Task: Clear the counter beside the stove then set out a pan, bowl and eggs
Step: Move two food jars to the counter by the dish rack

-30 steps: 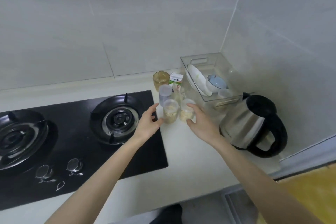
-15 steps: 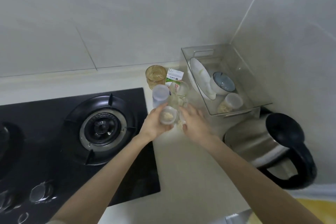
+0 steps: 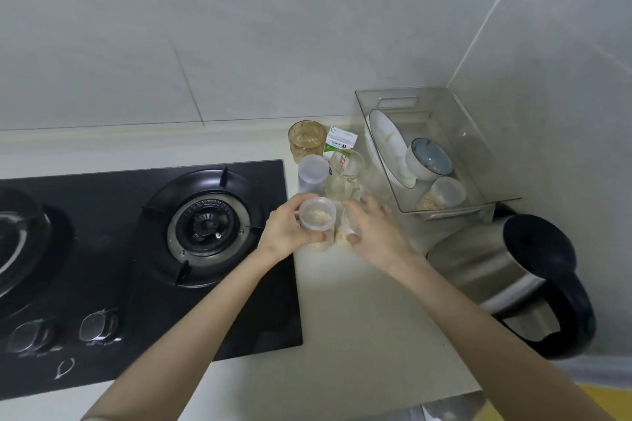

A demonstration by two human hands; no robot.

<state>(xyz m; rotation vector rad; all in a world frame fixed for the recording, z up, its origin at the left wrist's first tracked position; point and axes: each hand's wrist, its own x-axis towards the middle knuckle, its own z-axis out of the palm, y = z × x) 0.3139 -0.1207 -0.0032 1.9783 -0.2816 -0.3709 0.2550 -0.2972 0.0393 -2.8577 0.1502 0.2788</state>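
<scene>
Both hands curl around small clear plastic jars of pale crumbs: left hand point(image 3: 285, 232) grips one jar point(image 3: 316, 215), right hand point(image 3: 371, 232) grips another point(image 3: 349, 225), just above the surface point(image 3: 359, 301).

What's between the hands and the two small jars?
Nothing visible. The left hand holds the left jar, and the right hand holds the right jar. The frosted cup and glass jug stand just behind, not between.

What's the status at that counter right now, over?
Left hand grips a cup. Right hand grips a second cup. Glass, carton, kettle not yet cleared from counter.
</scene>
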